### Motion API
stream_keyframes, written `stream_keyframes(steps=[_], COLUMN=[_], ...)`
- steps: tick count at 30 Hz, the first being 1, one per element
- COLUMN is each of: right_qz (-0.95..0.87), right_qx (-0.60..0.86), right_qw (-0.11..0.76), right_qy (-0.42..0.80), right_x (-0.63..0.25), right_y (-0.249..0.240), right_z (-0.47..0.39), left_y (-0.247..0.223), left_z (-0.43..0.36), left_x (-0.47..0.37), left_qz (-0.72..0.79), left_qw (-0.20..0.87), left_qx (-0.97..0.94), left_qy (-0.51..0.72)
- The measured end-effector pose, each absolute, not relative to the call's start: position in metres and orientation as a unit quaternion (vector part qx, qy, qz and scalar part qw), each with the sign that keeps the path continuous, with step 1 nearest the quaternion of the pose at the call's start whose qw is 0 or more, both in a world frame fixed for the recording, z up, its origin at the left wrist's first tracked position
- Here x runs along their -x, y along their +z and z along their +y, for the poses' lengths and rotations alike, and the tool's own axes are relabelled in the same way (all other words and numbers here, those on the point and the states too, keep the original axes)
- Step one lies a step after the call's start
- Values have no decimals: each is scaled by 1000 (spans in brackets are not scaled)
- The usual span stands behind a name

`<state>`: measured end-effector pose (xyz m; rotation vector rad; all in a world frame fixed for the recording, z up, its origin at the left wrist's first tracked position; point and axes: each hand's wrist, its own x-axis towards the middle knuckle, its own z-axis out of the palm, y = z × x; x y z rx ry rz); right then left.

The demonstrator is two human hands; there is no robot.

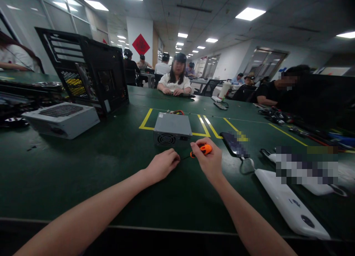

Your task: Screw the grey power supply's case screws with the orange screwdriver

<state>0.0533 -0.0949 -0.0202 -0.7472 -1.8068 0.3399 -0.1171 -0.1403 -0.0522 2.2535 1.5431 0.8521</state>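
My right hand (212,163) is closed on a screwdriver (206,149) with an orange handle, its thin dark shaft pointing left. Close to the shaft's tip, the curled fingers of my left hand (165,163) press together low over the table; whatever they pinch is hidden. Just beyond both hands sits a grey computer power supply (172,124), its fan grille and socket turned towards me. Coloured cables (177,112) come out behind it.
Left stand a black computer case (104,71) and a second power supply (65,119). Right lie a phone (233,143), white power banks (291,202) and cables. Yellow tape (145,119) marks the green table (124,208). A person (175,80) sits opposite.
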Motion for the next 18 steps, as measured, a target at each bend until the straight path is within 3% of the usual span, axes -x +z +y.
stream_keyframes(steps=[4,7,12,18], right_qz=[-782,-803,-851,-862], right_qx=[238,130,8,-5], right_qw=[573,581,509,481], right_qy=[62,-23,-131,-158], right_x=[-55,-57,-49,-38], right_y=[-18,-17,-14,-21], right_z=[-107,-122,-143,-145], left_y=[-46,-36,-23,-22], left_z=[-131,-130,-133,-134], left_x=[133,141,142,139], left_qz=[531,422,328,280], left_qw=[458,603,668,684], left_qx=[-479,-289,-173,-155], left_qy=[527,612,645,655])
